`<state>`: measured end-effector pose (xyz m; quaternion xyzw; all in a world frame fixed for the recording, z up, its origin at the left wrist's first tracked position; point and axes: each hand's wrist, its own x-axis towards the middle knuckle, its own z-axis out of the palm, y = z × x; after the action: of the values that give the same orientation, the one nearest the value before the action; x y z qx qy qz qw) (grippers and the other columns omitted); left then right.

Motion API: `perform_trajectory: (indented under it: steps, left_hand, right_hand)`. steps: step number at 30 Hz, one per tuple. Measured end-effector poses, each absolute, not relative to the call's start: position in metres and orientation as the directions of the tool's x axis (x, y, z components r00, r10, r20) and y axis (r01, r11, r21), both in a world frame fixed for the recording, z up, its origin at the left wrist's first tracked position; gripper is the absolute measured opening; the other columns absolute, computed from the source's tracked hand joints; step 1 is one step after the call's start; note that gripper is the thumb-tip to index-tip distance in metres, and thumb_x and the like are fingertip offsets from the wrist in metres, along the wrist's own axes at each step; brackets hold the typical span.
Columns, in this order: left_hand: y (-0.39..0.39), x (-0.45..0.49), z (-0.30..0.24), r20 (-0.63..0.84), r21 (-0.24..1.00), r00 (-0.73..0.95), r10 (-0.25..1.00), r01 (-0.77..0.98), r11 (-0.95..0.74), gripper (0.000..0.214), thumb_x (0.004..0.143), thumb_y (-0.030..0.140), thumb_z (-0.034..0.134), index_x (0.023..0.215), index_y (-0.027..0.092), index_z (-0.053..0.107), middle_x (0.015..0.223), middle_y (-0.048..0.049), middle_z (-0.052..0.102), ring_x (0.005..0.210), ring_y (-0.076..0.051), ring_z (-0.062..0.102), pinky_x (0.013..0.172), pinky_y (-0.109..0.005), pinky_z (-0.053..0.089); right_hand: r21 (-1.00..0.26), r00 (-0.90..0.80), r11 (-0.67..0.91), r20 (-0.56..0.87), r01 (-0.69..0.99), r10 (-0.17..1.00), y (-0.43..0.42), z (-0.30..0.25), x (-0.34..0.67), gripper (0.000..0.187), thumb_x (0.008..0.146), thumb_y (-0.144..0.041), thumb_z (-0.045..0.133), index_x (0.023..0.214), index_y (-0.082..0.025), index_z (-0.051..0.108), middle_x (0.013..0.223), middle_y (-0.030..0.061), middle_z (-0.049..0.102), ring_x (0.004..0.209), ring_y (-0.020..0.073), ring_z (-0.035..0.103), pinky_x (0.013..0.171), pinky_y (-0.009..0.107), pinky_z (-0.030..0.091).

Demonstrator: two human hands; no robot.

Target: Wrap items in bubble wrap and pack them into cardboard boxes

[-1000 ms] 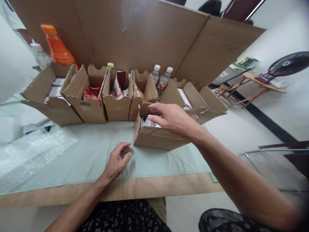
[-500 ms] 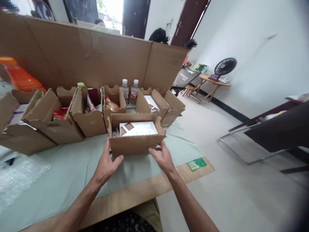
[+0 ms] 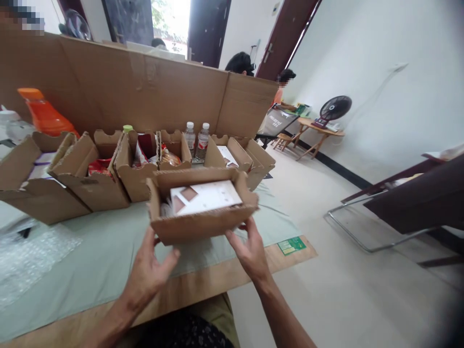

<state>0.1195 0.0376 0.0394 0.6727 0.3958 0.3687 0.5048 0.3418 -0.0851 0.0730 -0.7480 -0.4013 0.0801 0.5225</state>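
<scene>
In front of me an open cardboard box [image 3: 197, 226] is held between my two hands, its right end a little higher than its left. Inside it lies a white box [image 3: 213, 197] with brown diamond shapes, with something pale and coiled at its left end. My left hand [image 3: 150, 268] is at the lower left corner, fingertips hidden under the box and thumb out in front. At the lower right corner my right hand [image 3: 250, 249] has its fingers curled beneath and its thumb near the front face.
Behind stands a row of cardboard boxes [image 3: 107, 193] holding packets. Two clear bottles [image 3: 201, 142] and an orange bottle [image 3: 49, 116] are before a tall cardboard panel [image 3: 152, 92]. Bubble wrap [image 3: 39, 261] lies left on the green cloth [image 3: 108, 256]. People are beyond the panel.
The cardboard box has come up and nearer to me, and has tilted with its left end lower. Both hands have moved along with it. The view has shifted slightly.
</scene>
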Motion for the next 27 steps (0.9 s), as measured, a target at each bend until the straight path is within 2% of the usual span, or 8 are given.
perform_trajectory:
  steps: [2, 5, 9, 11, 14, 19, 22, 27]
  left_hand:
    - [0.018, 0.116, 0.028, 0.094, 0.948, 0.450, 0.888, 0.231, -0.218, 0.056, 0.082, 0.047, 0.072, 0.129, 0.021, 0.059, 0.125, -0.0120, 0.070, 0.115, -0.034, 0.068, 0.102, -0.051, 0.056]
    - [0.000, 0.087, 0.008, 0.094, 0.899, 0.396, 0.914, 0.361, -0.248, 0.049, 0.088, 0.053, 0.066, 0.125, 0.021, 0.062, 0.123, -0.0114, 0.070, 0.120, -0.035, 0.066, 0.104, -0.053, 0.055]
    - [-0.015, 0.067, -0.002, 0.097, 0.870, 0.337, 0.937, 0.428, -0.244, 0.067, 0.089, 0.057, 0.065, 0.143, 0.020, 0.052, 0.131, -0.0148, 0.066, 0.116, -0.035, 0.069, 0.099, -0.052, 0.059]
    - [-0.026, 0.073, -0.003, 0.091, 0.876, 0.350, 0.932, 0.418, -0.242, 0.074, 0.092, 0.052, 0.063, 0.154, 0.019, 0.041, 0.139, -0.0174, 0.063, 0.113, -0.033, 0.071, 0.098, -0.051, 0.060]
    - [-0.042, 0.088, -0.001, 0.161, 0.876, 0.447, 0.880, 0.345, -0.336, 0.071, 0.096, 0.040, 0.059, 0.161, 0.025, 0.032, 0.148, -0.0161, 0.057, 0.117, -0.031, 0.071, 0.099, -0.049, 0.061]
    - [-0.044, 0.101, 0.006, 0.265, 0.799, 0.694, 0.669, 0.230, -0.555, 0.082, 0.093, 0.023, 0.058, 0.166, 0.034, 0.021, 0.166, -0.0142, 0.039, 0.133, -0.033, 0.063, 0.103, -0.049, 0.060]
    - [-0.040, 0.112, 0.009, 0.297, 0.739, 0.773, 0.560, 0.185, -0.648, 0.086, 0.089, 0.017, 0.060, 0.165, 0.034, 0.023, 0.165, -0.0144, 0.041, 0.145, -0.036, 0.051, 0.110, -0.053, 0.055]
    - [-0.040, 0.134, 0.005, 0.308, 0.719, 0.762, 0.570, 0.206, -0.663, 0.081, 0.085, 0.012, 0.060, 0.160, 0.034, 0.035, 0.169, -0.0126, 0.034, 0.152, -0.035, 0.042, 0.113, -0.054, 0.051]
  right_hand:
    - [-0.830, 0.715, -0.182, 0.318, 0.527, 0.622, -0.109, 0.060, 0.339, 0.041, 0.086, -0.042, 0.067, 0.120, -0.021, 0.061, 0.106, 0.0085, 0.070, 0.097, 0.0269, 0.065, 0.088, 0.043, 0.056]
    - [-0.847, 0.677, -0.148, 0.291, 0.511, 0.676, -0.120, 0.039, 0.323, 0.035, 0.086, -0.038, 0.067, 0.116, -0.021, 0.063, 0.101, 0.0067, 0.070, 0.096, 0.0258, 0.065, 0.086, 0.040, 0.057]
    - [-0.896, 0.654, -0.092, 0.244, 0.435, 0.716, -0.096, 0.020, 0.319, 0.048, 0.083, -0.036, 0.068, 0.128, -0.021, 0.060, 0.116, 0.0093, 0.070, 0.106, 0.0281, 0.065, 0.096, 0.045, 0.056]
    - [-0.917, 0.679, -0.060, 0.248, 0.395, 0.692, -0.088, 0.011, 0.330, 0.058, 0.085, -0.037, 0.069, 0.139, -0.021, 0.055, 0.129, 0.0116, 0.067, 0.117, 0.0303, 0.063, 0.104, 0.049, 0.052]
    - [-0.940, 0.693, 0.029, 0.272, 0.341, 0.668, -0.083, -0.001, 0.357, 0.069, 0.088, -0.040, 0.070, 0.150, -0.023, 0.045, 0.149, 0.0140, 0.058, 0.136, 0.0320, 0.056, 0.116, 0.054, 0.044]
    - [-0.938, 0.654, 0.159, 0.331, 0.309, 0.680, -0.055, -0.006, 0.399, 0.073, 0.090, -0.052, 0.068, 0.153, -0.023, 0.048, 0.160, 0.0141, 0.048, 0.148, 0.0319, 0.046, 0.123, 0.054, 0.037]
    - [-0.932, 0.642, 0.166, 0.344, 0.322, 0.685, -0.030, 0.000, 0.410, 0.065, 0.094, -0.058, 0.062, 0.149, -0.023, 0.054, 0.159, 0.0120, 0.051, 0.148, 0.0303, 0.046, 0.124, 0.053, 0.036]
    - [-0.919, 0.600, 0.225, 0.384, 0.324, 0.702, -0.004, 0.004, 0.405, 0.063, 0.101, -0.064, 0.046, 0.148, -0.023, 0.056, 0.156, 0.0099, 0.055, 0.147, 0.0270, 0.047, 0.126, 0.049, 0.032]
